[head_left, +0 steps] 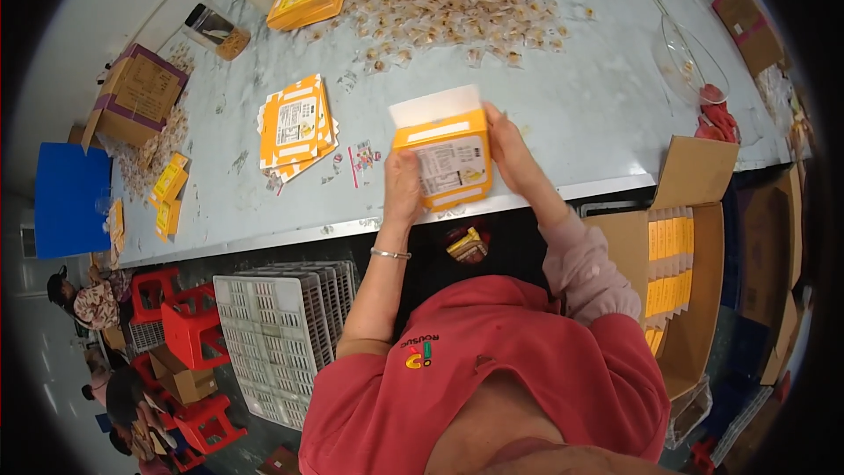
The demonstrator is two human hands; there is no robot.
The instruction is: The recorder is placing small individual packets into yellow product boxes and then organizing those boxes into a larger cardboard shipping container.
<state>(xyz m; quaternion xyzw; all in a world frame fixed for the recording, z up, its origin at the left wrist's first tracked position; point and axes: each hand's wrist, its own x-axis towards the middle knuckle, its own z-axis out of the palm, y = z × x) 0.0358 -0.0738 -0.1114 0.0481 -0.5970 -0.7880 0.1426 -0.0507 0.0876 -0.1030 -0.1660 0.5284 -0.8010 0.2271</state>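
Observation:
Between my two hands, over the table's front edge, is a small orange-yellow cardboard box (451,158) with a printed grey panel facing up. Its white end flap (437,107) stands open on the far side. My left hand (403,183) grips the near left side, thumb on the panel. Along the right side, my right hand (517,157) closes round the edge, its fingertips partly hidden behind the box. To the left lies a stack of flat orange box blanks (297,126), with small sachets (363,163) beside it.
A wide heap of small clear-wrapped pieces (453,4) covers the far table. More flat boxes (308,0), a jar (216,32) and a brown carton (141,95) stand left. An open carton (694,273) of packed yellow boxes is at my right; grey crates (264,334) are below left.

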